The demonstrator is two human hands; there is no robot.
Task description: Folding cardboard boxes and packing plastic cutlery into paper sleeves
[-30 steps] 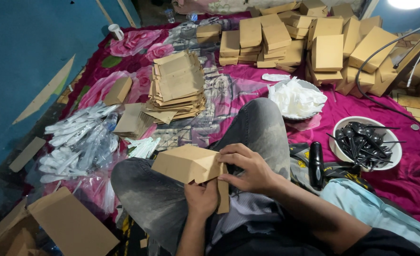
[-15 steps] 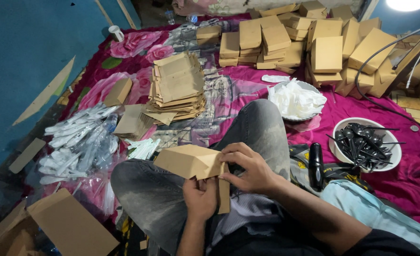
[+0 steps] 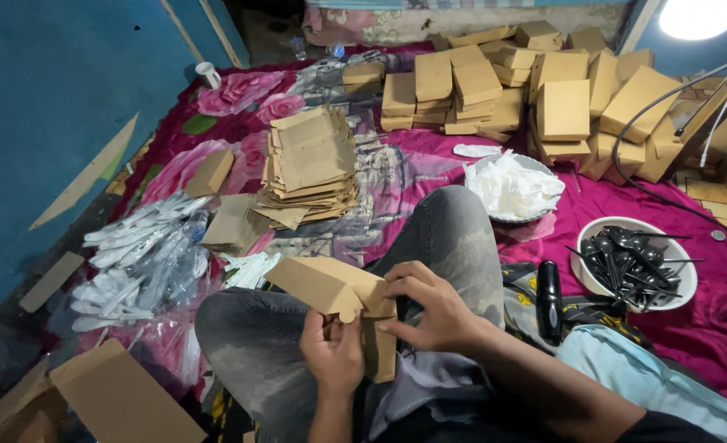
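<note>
- Brown cardboard box [image 3: 322, 285], part-folded, sits bottom centre of frame, held over the person's crossed legs.
- Left hand [image 3: 333, 350] grips it from below, fingers curled shut on the lower edge beside the hanging flap [image 3: 379, 349].
- Right hand [image 3: 430, 305] clamped on the box's right end, thumb and fingertips pinching the flap corner. Hands close together, nearly touching.
- Stack of flat box blanks [image 3: 308, 162] left of centre, on the pink floral cloth [image 3: 232, 86].
- Pile of folded boxes [image 3: 535, 90] across the top right.
- White bowl of napkins [image 3: 512, 185] right of centre; white bowl of black plastic spoons [image 3: 635, 261] at right edge, just beside a black bottle [image 3: 549, 299].
- Clear-wrapped white cutlery packs [image 3: 138, 258] at left.
- White cup [image 3: 208, 75] upper left.
</note>
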